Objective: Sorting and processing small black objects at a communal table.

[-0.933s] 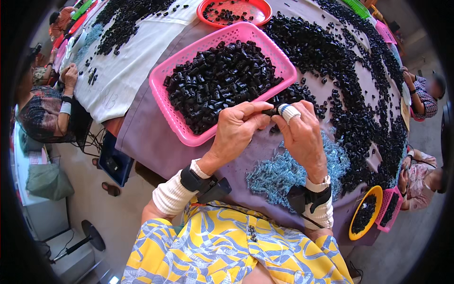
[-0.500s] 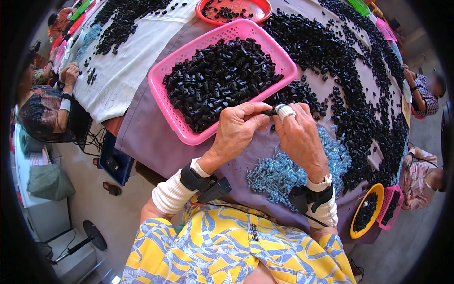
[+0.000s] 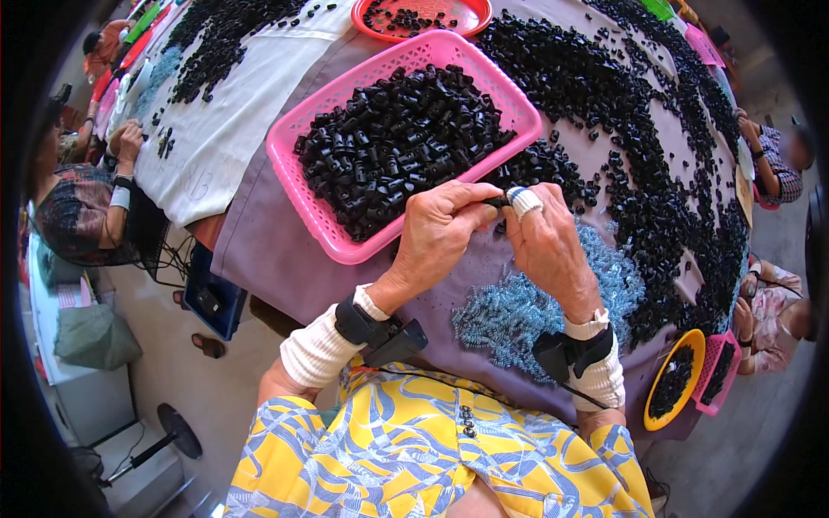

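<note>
Between the fingertips of my left hand (image 3: pixel 440 231) and my right hand (image 3: pixel 546 237) is a small black plastic part (image 3: pixel 496 201), mostly covered by the fingers. Both hands are closed in a pinch and almost meet over the table. A white band wraps one finger of the right hand. Just beyond the left hand stands a pink basket (image 3: pixel 289 186) heaped with short black cylindrical parts (image 3: pixel 401 142). Below and beside the right hand lies a pile of small pale-blue, clear-looking springs (image 3: pixel 505 324).
Loose black parts (image 3: pixel 596 95) spread across the cloth-covered table (image 3: pixel 268 233). A red tray (image 3: pixel 471 17) stands beyond the basket; a yellow tray (image 3: pixel 654 416) and a small pink basket (image 3: pixel 724 380) sit at the right edge. Other people (image 3: pixel 82 207) work around the table.
Hands stay together at nearly the same spot, with the fingers shifting slightly around the black part. The whole view has moved a little.
</note>
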{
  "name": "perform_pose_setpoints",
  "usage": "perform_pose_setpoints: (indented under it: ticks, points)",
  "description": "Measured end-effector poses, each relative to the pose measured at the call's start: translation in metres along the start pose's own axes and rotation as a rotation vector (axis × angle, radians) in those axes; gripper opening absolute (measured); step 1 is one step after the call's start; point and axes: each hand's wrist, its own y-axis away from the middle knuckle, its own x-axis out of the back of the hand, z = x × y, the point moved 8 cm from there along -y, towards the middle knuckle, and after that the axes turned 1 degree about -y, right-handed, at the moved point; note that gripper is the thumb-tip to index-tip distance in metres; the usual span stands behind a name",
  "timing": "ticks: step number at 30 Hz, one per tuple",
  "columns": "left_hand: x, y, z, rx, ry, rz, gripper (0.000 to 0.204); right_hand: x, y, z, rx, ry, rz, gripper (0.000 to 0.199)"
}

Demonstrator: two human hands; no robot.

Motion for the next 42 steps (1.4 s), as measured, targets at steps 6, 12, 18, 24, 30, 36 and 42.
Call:
perform_pose_setpoints:
  ticks: [6, 12, 18, 24, 30, 36, 42]
  points:
    - [-0.004, 0.0, 0.004, -0.026, 0.002, -0.009, 0.025, 0.002, 0.003, 0.003, -0.029, -0.051, 0.025, 0.009]
    - [-0.006, -0.002, 0.008, -0.092, -0.021, 0.007, 0.025, 0.002, 0.003, 0.008, -0.105, -0.139, 0.049, 0.006]
    - [-0.009, -0.005, -0.002, -0.001, -0.03, -0.004, 0.023, 0.0, 0.003, 0.013, -0.113, -0.069, 0.014, 0.006]
    - [-0.014, -0.006, -0.005, 0.148, 0.149, -0.029, 0.02, 0.012, -0.003, 0.004, -0.123, 0.046, -0.016, 0.017]
    - [-0.02, -0.003, -0.016, 0.292, 0.326, -0.047, 0.022, 0.011, -0.002, 0.01, -0.071, 0.092, 0.127, 0.02]
    - [-0.026, 0.002, -0.022, 0.408, 0.475, -0.187, 0.025, 0.012, -0.003, 0.014, -0.097, 0.008, 0.105, 0.021]
    - [-0.027, 0.003, -0.026, 0.406, 0.481, -0.192, 0.024, 0.013, -0.004, 0.01, -0.131, -0.013, 0.095, 0.021]
